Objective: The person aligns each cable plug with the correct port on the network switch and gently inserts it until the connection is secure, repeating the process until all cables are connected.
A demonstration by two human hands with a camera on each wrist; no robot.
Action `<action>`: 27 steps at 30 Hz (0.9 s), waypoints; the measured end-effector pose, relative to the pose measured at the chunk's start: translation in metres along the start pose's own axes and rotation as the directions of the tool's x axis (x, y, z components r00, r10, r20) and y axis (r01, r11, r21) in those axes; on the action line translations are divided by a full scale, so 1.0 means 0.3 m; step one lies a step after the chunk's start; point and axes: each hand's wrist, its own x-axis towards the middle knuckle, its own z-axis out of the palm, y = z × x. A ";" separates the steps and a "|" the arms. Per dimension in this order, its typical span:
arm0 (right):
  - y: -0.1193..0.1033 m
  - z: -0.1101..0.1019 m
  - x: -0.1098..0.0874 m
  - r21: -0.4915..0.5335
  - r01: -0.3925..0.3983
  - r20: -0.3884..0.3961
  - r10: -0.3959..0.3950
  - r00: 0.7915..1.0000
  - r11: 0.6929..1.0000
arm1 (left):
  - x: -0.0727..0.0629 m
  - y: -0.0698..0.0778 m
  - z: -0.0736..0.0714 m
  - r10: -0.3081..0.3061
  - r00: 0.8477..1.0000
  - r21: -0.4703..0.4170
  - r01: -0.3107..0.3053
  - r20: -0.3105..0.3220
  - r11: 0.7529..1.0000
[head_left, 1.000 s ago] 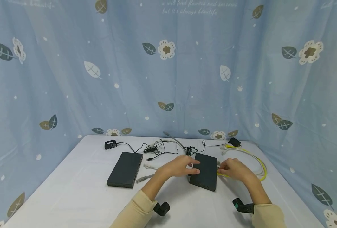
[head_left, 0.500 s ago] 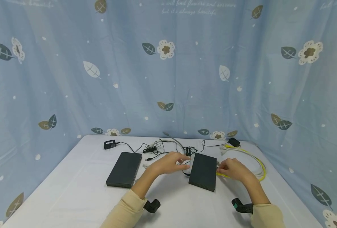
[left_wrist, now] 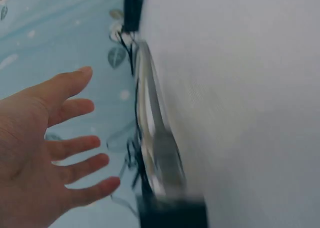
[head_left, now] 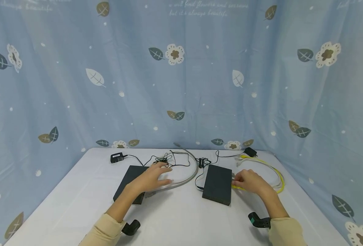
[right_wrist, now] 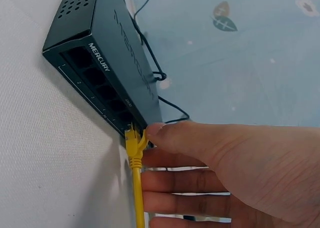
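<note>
a black adapter (head_left: 117, 157) lies beyond the left fingertips and off to their left, on the white table (head_left: 181, 218). the left hand (head_left: 152, 177) hangs above the near-right part of a black box (head_left: 129, 174), its fingers spread and free, holding nothing. just below and right of those fingertips runs a gray cable (head_left: 196, 167), its blurred gray plug (left_wrist: 169, 160) close to the box.

well above both hands, the blue curtain (head_left: 138, 85) carries white script: "u will find flowers and sorrows", then "but it's always beautifu", the ending unclear.

immediately left of the right fingers sits a second box (head_left: 217, 182), marked "mercury" in white along its port face, with small numerals 1, 2, 3 readable. the right hand (head_left: 249, 181) pinches a yellow plug (right_wrist: 134, 144) at this box's end port; how far in it sits cannot be told.

a yellow cable (head_left: 282, 181) loops right of that hand, and a smaller adapter (head_left: 250, 152) rests beyond its fingers.
</note>
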 end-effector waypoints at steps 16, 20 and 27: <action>-0.016 -0.006 -0.002 0.005 -0.036 0.020 0.036 0.999 0.999 | -0.148 -0.131 -0.061 -0.230 0.973 0.199 0.231 -0.030 0.952; -0.009 -0.004 0.004 0.006 -0.027 0.011 0.027 1.000 1.000 | -0.159 -0.125 -0.075 -0.311 0.950 0.177 0.305 0.009 0.936; -0.004 -0.008 0.010 0.002 -0.010 -0.052 0.010 0.999 1.000 | -0.156 -0.134 -0.078 -0.370 0.928 0.147 0.362 0.035 0.921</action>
